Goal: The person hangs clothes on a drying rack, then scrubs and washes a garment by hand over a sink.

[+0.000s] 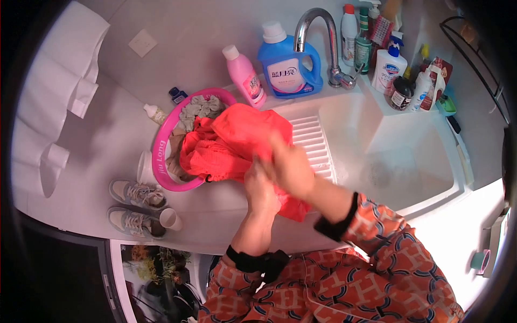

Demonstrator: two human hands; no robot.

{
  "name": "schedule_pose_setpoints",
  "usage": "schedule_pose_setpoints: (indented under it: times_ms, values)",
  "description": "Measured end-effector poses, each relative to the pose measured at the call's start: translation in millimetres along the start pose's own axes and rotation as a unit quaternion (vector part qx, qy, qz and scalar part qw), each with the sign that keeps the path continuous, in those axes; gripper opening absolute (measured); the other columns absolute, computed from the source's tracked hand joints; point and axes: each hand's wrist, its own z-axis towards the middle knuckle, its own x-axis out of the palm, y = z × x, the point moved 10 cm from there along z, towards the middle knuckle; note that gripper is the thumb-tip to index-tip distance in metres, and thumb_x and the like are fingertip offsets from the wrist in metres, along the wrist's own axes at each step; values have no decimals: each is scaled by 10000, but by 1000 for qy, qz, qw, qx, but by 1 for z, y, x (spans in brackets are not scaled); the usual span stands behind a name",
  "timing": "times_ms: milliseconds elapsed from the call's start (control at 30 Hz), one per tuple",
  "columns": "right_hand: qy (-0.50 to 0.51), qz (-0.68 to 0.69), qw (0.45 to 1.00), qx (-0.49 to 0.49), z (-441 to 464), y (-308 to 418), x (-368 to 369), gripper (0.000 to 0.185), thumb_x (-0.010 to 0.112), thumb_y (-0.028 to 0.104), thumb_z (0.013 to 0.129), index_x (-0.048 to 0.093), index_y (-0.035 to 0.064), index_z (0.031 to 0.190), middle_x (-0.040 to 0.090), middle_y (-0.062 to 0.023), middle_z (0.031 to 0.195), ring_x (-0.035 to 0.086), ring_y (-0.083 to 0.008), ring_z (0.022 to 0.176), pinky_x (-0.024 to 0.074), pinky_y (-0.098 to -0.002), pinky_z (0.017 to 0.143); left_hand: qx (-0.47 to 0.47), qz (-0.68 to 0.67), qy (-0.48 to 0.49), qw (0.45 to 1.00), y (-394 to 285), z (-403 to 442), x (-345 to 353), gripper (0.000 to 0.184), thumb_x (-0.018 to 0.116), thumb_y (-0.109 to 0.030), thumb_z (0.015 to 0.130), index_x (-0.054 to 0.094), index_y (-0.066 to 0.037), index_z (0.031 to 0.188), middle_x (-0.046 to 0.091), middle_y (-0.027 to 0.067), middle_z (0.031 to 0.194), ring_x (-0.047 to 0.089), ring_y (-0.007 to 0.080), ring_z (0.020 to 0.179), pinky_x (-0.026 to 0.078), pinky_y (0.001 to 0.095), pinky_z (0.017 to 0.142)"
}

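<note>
- The left hand (261,185) is near the middle of the frame, its fingers curled in and the back of the hand partly in view.
- The left forearm (253,231) rises steeply from the lower middle, bare near the wrist, leaning slightly to the right.
- The right hand (292,168) is just above and to the right of the left one, blurred, so its exact finger pose is unclear.
- The right forearm (331,200) slants from the lower right towards the centre, bare near the wrist.
- Both arms converge, bringing the hands close together at mid-frame.
</note>
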Motion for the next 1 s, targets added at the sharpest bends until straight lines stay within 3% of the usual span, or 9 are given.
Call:
schedule_pose_setpoints:
  times_ms: [167,267,400,533,600,667,767,900,1000]
  values:
    - [-50,57,968,-238,-27,67,15,489,580,65,760,434,136,1222,578,-170,651,587,-363,589,466,-413,498,97,63,49,992,14,30,-29,365,384,-296,967,480,-11,1174,527,63,1079,538,184,991,462,344,822]
    - [22,26,996,86,14,-24,23,470,601,66,732,466,139,1176,607,-151,726,623,-334,689,500,-409,589,-27,-114,35,992,6,3,2,339,403,-236,947,468,4,1178,494,95,1155,520,204,1062,452,328,869]
    - [-7,61,977,-204,-31,65,26,431,560,50,763,437,126,1169,578,-176,666,596,-371,616,479,-453,544,-12,-87,10,996,3,7,-9,332,393,-177,930,447,13,1197,490,95,1158,525,201,1049,456,339,868]
    - [-22,27,999,27,15,-22,28,506,606,43,700,430,139,1165,609,-129,890,603,-349,621,483,-438,534,-34,-86,9,996,2,4,-2,327,383,-154,923,447,7,1201,492,94,1152,527,185,1044,458,340,868]
    - [-39,31,990,-128,-6,32,22,387,544,55,748,449,124,1116,567,-163,663,597,-369,628,471,-461,600,14,6,-1,1000,-7,3,-9,342,374,-185,940,440,8,1214,501,93,1140,536,187,1036,462,346,865]
    - [-21,87,985,-146,-11,35,28,389,550,27,766,438,109,1129,600,-139,945,596,-373,651,476,-444,569,3,65,-6,998,-4,2,-16,358,373,-216,953,434,11,1223,501,93,1147,534,193,1044,461,348,874]
    - [26,-14,997,76,21,-54,29,336,523,27,809,459,85,1134,596,-159,910,620,-324,705,489,-400,631,-6,-65,30,997,-7,0,-1,499,500,-358,912,440,9,1245,507,114,1232,528,220,1101,460,367,895]
    - [115,231,943,212,9,-77,30,410,584,131,862,424,62,1233,603,-110,983,576,-149,909,461,-299,809,-113,-181,139,967,-24,-4,7,590,497,-429,899,414,14,1280,499,154,1251,524,264,1111,437,429,936]
    - [137,436,879,134,5,-52,18,534,629,217,853,382,39,1293,557,-76,1112,516,-133,1038,426,-288,901,-101,-163,172,966,-29,-4,1,618,520,-444,881,407,12,1283,497,166,1252,522,282,1111,429,440,943]
